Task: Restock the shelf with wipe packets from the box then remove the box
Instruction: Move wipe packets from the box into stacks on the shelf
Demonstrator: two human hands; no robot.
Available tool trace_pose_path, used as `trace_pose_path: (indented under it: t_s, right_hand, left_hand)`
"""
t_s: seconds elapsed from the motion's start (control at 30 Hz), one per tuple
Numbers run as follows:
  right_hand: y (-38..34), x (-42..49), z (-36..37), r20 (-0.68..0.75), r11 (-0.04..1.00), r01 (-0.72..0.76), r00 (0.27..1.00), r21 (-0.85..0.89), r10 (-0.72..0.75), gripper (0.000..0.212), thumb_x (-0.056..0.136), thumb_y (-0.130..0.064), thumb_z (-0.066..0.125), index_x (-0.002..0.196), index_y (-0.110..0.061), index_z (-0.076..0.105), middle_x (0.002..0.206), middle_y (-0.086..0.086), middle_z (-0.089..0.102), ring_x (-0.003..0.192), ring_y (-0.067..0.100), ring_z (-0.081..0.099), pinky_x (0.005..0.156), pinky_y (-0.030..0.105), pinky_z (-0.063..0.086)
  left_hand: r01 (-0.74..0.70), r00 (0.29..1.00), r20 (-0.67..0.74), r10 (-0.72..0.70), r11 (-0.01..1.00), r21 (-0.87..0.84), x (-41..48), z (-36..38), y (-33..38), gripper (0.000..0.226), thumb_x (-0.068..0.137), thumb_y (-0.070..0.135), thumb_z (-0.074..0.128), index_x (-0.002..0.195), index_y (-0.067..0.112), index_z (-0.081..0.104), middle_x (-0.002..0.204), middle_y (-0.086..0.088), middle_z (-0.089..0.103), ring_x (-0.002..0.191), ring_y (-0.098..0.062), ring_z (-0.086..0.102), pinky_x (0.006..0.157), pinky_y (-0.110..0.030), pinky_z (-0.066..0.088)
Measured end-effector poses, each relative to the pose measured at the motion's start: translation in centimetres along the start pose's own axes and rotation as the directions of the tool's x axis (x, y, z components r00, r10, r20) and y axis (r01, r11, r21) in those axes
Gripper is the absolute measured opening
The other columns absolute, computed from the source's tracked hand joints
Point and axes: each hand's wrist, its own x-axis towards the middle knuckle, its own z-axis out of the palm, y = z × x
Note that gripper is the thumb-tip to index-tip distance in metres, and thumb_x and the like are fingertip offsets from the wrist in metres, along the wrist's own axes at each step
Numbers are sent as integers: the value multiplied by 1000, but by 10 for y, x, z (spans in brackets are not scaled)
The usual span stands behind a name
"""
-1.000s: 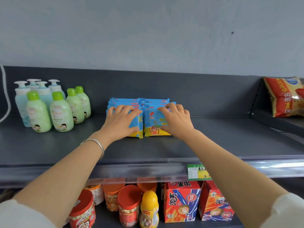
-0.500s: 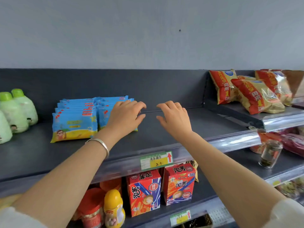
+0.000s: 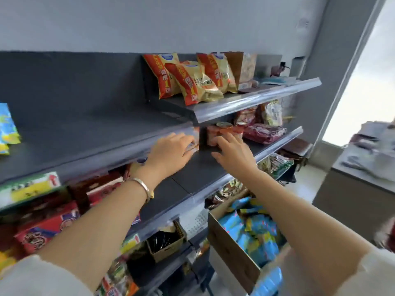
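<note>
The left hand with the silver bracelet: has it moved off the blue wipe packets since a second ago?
Yes. The left hand has left the blue wipe packets and moved rightwards along the dark grey shelf, empty.

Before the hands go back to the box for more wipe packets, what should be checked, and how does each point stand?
1. Left hand empty: ok, open, holding nothing.
2. Right hand empty: ok, fingers spread.
3. Box within view: ok, lower right, top open.
4. Packets left in the box: ok, blue wipe packets piled inside.
5. Room on the shelf: ok, bare dark surface beside the placed packets.
6. Placed stack tidy: cannot tell, mostly out of frame.
</note>
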Motion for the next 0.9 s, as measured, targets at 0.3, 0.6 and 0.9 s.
trace_pose_path:
  t_s: [0.3, 0.6, 0.9]
  right_hand:
    - [134, -98, 39, 294, 963, -254, 917, -91, 269, 43, 94, -32, 54, 134, -22, 46, 127, 6, 50, 120, 33, 45, 93, 43, 43]
    - [197, -119, 97, 556, 881, -415, 688, -227, 467, 41, 94, -32, 49, 133, -23, 44, 124, 7, 50, 115, 31, 48, 84, 39, 45]
    - [215, -142, 162, 731, 815, -509, 439, -277, 523, 39, 93, -38, 52, 130, -29, 49, 125, 5, 50, 118, 29, 46, 90, 41, 42]
  left_hand:
    - [-128, 918, 364, 159, 986, -109, 21, 128, 98, 30, 94, 36, 47, 122, 23, 50, 116, 0, 56, 113, -22, 49, 90, -36, 39]
    - [-179, 785, 538, 308, 943, -279, 57, 229, 120, 27, 94, 35, 49, 119, 26, 53, 116, 3, 57, 114, -20, 49, 95, -36, 37]
    - [-210, 497, 726, 476, 877, -431, 51, 323, 141, 31, 93, 33, 53, 123, 25, 53, 118, 1, 56, 114, -21, 50, 96, -37, 36]
